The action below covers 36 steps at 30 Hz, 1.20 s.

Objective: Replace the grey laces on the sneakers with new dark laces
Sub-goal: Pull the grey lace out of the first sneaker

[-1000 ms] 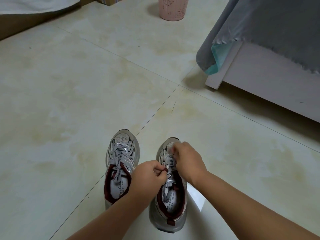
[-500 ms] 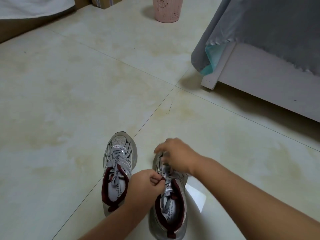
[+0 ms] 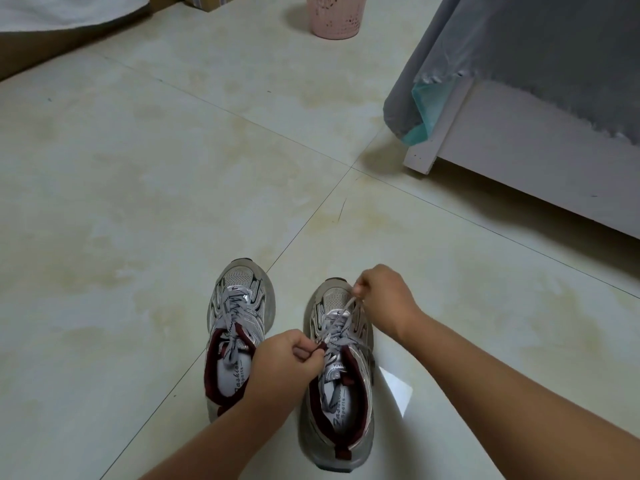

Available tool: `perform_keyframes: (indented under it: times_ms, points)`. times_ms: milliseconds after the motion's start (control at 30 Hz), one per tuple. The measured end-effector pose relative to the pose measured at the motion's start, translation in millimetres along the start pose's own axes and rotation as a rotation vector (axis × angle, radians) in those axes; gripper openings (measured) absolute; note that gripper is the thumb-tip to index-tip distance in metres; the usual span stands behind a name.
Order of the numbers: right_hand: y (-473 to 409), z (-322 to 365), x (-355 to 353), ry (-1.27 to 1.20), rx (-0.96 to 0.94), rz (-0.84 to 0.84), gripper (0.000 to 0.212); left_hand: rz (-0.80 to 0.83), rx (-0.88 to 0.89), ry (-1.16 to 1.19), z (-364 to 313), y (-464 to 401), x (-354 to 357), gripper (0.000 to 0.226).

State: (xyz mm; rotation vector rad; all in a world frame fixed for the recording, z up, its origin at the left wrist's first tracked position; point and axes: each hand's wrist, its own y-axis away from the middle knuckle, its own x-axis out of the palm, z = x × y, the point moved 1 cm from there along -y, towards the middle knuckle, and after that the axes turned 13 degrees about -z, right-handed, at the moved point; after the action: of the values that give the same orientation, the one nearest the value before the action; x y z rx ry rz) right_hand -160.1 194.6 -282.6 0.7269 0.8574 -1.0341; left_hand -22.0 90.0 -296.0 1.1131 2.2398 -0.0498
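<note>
Two grey sneakers with maroon lining stand side by side on the tiled floor, toes pointing away from me. The left sneaker (image 3: 239, 327) still has its grey lace tied. On the right sneaker (image 3: 337, 386), my right hand (image 3: 384, 301) pinches a strand of the grey lace (image 3: 346, 311) and holds it taut above the toe end. My left hand (image 3: 287, 358) pinches the lace at the upper eyelets, next to the tongue. No dark laces are in view.
A white bed frame (image 3: 519, 157) draped with a grey sheet (image 3: 519, 46) stands at the right. A pink bin (image 3: 337, 15) is at the far end, a cardboard box (image 3: 207, 1) beside it. A bright patch of light lies right of the shoe.
My right hand has moved from the laces' middle toward the toe and up, drawing a grey strand out. My left hand stayed at the upper eyelets.
</note>
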Motion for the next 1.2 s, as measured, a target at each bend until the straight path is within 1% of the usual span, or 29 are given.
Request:
perform_keyframes:
  times_ms: [33,67,167,200,267,300,333,367,400,500,533,567,600,633,667,733,767,800,867,900,967,1033,1067,1167,1200]
  points:
    - [2,-1,-2,0.013,-0.002,0.010,0.018,-0.003,0.001,0.001,0,-1,0,0.027]
    - [5,2,-3,0.032,-0.042,0.045,0.020,-0.005,0.003,-0.005,-1,-2,1,0.026]
    - [19,14,3,0.044,-0.265,0.229,0.051,0.001,0.001,-0.008,-1,-4,2,0.024]
    - [22,17,6,0.073,-0.339,0.288,0.053,0.007,-0.005,-0.005,-2,-4,2,0.024]
    - [26,22,15,0.174,-0.474,0.342,0.037,0.014,-0.011,-0.006,-2,-6,2,0.026]
    - [27,22,19,0.176,-0.497,0.339,0.027,0.014,-0.011,-0.011,-1,-6,2,0.027]
    - [27,22,20,0.138,-0.482,0.324,0.021,0.011,-0.012,-0.012,-1,-6,2,0.027]
    - [25,22,21,0.074,-0.427,0.294,0.018,0.007,-0.015,-0.008,0,-6,2,0.027]
    - [23,22,19,0.001,-0.333,0.241,0.017,0.006,-0.021,0.002,0,-6,2,0.027]
    - [6,16,6,-0.204,0.073,-0.009,0.021,0.021,-0.037,0.045,0,-5,2,0.025]
    - [0,12,2,-0.282,0.168,-0.074,0.023,0.027,-0.036,0.050,0,-6,2,0.025]
    - [-3,8,-1,-0.337,0.217,-0.110,0.023,0.029,-0.034,0.048,1,-6,2,0.025]
    - [-3,7,-5,-0.330,0.206,-0.112,0.023,0.028,-0.031,0.043,1,-7,2,0.025]
    - [-2,8,-9,-0.242,0.127,-0.083,0.023,0.027,-0.028,0.036,1,-8,2,0.025]
    - [2,12,-10,-0.105,-0.016,-0.026,0.029,0.026,-0.028,0.032,1,-8,3,0.025]
    - [14,17,-4,0.134,-0.333,0.153,0.052,0.029,-0.032,0.035,1,-8,3,0.024]
    - [20,20,1,0.208,-0.457,0.229,0.056,0.033,-0.033,0.033,0,-8,3,0.024]
    - [24,22,7,0.248,-0.544,0.286,0.052,0.036,-0.033,0.028,0,-8,2,0.025]
    - [26,25,14,0.254,-0.620,0.335,0.034,0.043,-0.040,0.028,0,-10,2,0.027]
    - [25,25,15,0.230,-0.610,0.342,0.028,0.048,-0.047,0.035,1,-11,1,0.026]
    - [23,26,15,0.208,-0.553,0.320,0.024,0.062,-0.058,0.044,1,-11,2,0.026]
    - [21,27,13,0.188,-0.444,0.222,0.026,0.077,-0.063,0.040,1,-11,3,0.025]
    - [18,27,11,0.126,-0.340,0.152,0.027,0.083,-0.065,0.036,1,-11,3,0.025]
    - [3,22,-6,-0.171,0.032,-0.024,0.027,0.104,-0.066,0.018,4,-11,0,0.024]
    - [-3,19,-11,-0.252,0.105,-0.061,0.026,0.116,-0.071,0.013,5,-11,0,0.023]
